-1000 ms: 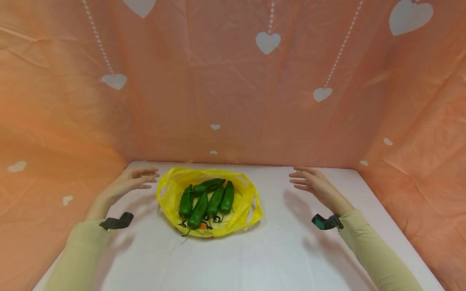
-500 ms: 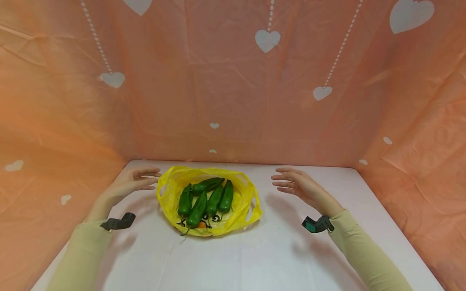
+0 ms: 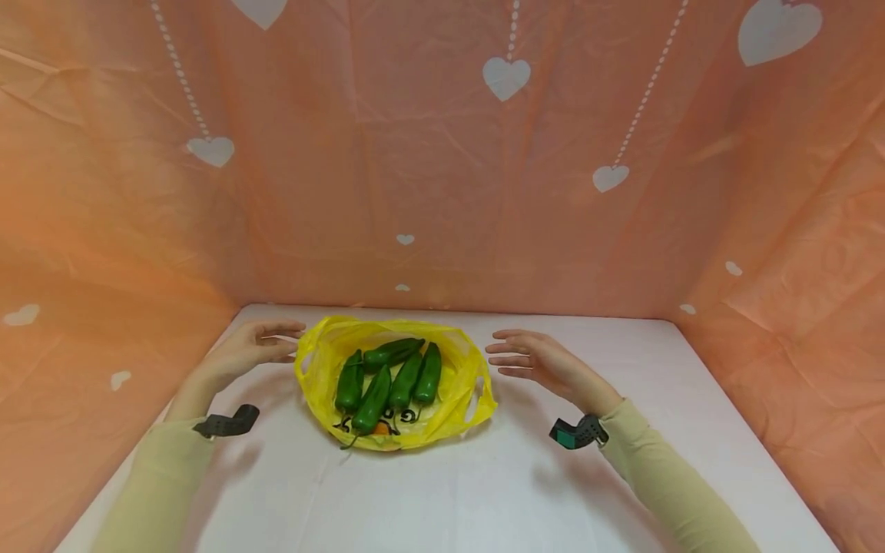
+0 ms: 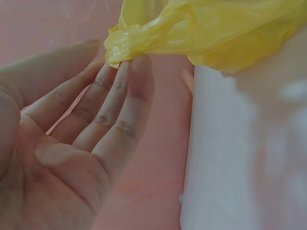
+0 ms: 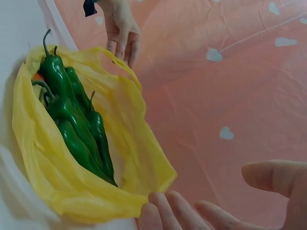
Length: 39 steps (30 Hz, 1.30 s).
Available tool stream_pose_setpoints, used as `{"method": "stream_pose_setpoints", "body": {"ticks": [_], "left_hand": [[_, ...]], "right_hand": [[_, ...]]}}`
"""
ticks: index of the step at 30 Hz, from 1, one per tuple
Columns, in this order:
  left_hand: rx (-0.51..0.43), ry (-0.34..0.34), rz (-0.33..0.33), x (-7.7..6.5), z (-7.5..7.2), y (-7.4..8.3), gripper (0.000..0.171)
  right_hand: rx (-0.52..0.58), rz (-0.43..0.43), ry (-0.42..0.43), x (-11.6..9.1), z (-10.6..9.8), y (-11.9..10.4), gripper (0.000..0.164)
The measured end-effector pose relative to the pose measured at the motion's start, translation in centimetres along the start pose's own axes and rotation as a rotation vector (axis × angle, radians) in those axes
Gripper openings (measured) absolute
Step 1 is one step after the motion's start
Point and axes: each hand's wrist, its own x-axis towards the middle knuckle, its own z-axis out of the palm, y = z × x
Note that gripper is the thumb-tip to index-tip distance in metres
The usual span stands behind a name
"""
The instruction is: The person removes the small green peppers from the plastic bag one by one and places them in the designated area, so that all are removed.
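Observation:
A yellow plastic bag (image 3: 314, 395) lies with its mouth wide open, and several long green peppers (image 3: 373, 399) are inside it. At the bag's left side, my left hand (image 3: 250, 349) has its fingers extended toward a handle loop. In the left wrist view, those fingertips overlap the bunched yellow edge (image 4: 120, 45); I cannot tell whether they touch it. My right hand (image 3: 546, 362) is held by the bag's right handle, fingers loosely extended and thumb apart. The right wrist view shows its fingertips (image 5: 158, 206) close to the bag's rim, with nothing held.
The white tabletop (image 3: 387, 499) extends in front of the bag and to both sides. Orange cloth (image 3: 442, 192) with white hearts encloses the back and sides. A dark wrist mount (image 3: 228, 422) sits on the left wrist, another (image 3: 579, 432) on the right.
My right hand has moved left, coming close to the bag's right handle. The left hand has barely shifted toward the bag. Bag and peppers stay as they were.

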Motion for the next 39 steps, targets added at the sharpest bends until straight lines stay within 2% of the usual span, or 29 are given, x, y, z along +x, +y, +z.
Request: {"method": "stream_pose_setpoints", "body": {"ticks": [7, 17, 24, 31, 39], "left_hand": [[0.027, 0.004, -0.023, 0.3, 0.3, 0.1, 0.047], [0.059, 0.029, -0.048, 1.0, 0.6, -0.3, 0.048], [0.052, 0.042, -0.062, 0.8, 0.6, -0.4, 0.047], [0.041, 0.048, -0.06, 0.6, 0.8, -0.7, 0.047], [0.031, 0.043, -0.052, 0.8, 1.0, -0.9, 0.044]], "right_hand": [[-0.017, 0.006, -0.064, 1.1, 1.7, 0.7, 0.049], [0.021, -0.012, -0.152, 2.3, 3.3, 1.8, 0.056], [0.105, 0.053, -0.133, 3.3, 4.4, 2.9, 0.058], [0.181, 0.105, -0.139, 4.2, 4.6, 3.9, 0.054], [0.16, 0.134, -0.112, 5.0, 4.6, 4.5, 0.054]]}}
